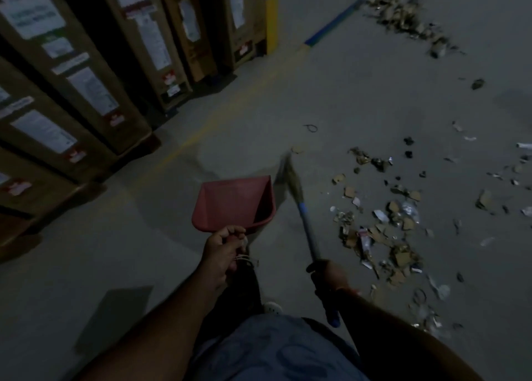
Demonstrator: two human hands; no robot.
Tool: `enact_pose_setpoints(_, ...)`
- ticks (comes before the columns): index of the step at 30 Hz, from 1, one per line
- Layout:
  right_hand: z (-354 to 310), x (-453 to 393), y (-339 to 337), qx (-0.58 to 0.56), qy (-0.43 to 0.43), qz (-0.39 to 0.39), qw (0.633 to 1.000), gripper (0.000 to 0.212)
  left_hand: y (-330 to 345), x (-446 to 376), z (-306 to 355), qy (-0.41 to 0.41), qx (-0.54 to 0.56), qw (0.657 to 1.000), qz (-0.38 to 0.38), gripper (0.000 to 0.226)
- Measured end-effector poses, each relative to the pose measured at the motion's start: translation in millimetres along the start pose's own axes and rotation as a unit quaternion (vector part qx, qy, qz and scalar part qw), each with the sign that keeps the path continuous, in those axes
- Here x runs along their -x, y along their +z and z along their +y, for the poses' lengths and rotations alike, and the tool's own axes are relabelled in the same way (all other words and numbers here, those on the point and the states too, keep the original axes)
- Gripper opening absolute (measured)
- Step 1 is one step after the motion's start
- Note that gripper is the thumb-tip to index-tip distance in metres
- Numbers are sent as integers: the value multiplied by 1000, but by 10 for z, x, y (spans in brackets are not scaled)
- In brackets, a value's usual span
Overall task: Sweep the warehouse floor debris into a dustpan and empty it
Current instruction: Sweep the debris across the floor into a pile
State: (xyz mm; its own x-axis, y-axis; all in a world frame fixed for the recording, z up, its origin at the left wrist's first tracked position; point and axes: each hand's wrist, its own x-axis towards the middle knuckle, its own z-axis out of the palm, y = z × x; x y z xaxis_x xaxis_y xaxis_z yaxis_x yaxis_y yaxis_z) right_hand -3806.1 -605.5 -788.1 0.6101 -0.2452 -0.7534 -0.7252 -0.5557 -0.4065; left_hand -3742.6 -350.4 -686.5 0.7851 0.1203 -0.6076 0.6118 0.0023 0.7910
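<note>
The one camera sits on the person's head and looks forward and down at the floor (331, 92). Both hands are close below it. Tall boxes (86, 72) stand farther off on the left.

Your left hand (223, 249) holds the red plastic dustpan (233, 200) left of the blue-handled straw broom (299, 205); scattered cardboard debris (383, 231) lies right, tall cardboard boxes (86, 72) far left.

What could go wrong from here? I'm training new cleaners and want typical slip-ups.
The red dustpan in the left hand looks raised and stands left of the debris, so the broom in the right hand may scatter scraps past it. The farther pile might be missed.
</note>
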Motion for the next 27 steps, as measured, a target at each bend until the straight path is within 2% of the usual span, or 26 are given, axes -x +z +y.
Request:
enact_pose_setpoints(3, -160, -48, -42, -44, 25, -20, 998, 24, 100, -347, 230, -12, -26, 999, -21, 21)
enact_pose_setpoints(7, -421, -308, -233, -100, 84, 19, 991, 20, 156, -899, 521, -20, -56, 997, -45, 21)
enact_pose_setpoints(11, -830, -719, -497, -77, 97, 90, 988, 19, 160, -1412, 880, -33, -69, 995, -57, 24)
enact_pose_setpoints(16, -1545, -908, -681, -19, 59, 155, 986, 21, 175, -1999, 1325, -43, -73, 994, -65, 25)
enact_pose_setpoints(22, -2010, -1278, -949, -7, 21, 107, 994, 27, 427, -2362, 1632, -46, -93, 992, -78, 25)
enact_pose_setpoints(27, -2291, -1675, -1095, 8, -14, 6, 1000, 32, 708, -2769, 1916, -48, -121, 987, -97, 23)
